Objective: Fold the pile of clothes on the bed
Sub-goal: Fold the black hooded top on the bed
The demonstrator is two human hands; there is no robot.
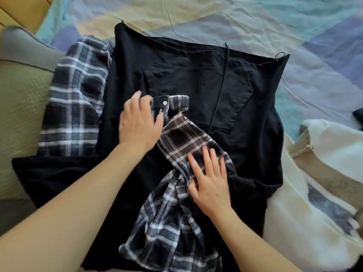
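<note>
Hands, left (139,122) and right (209,181), press plaid sleeve (182,140) flat on black hoodie (196,79)

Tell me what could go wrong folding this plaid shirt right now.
The plaid sleeve lies twisted and bunched under the right hand, so creases could get pressed in. The shirt sits on the black hoodie, whose drawstring trails loose nearby; the left hand at the cuff might drag both.

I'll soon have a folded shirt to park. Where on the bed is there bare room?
The bare bedsheet beyond the far edge of the black hoodie is free. Nearer is crowded: plaid shirt under the left hand and right hand, pillow at left, white blanket at right.
</note>
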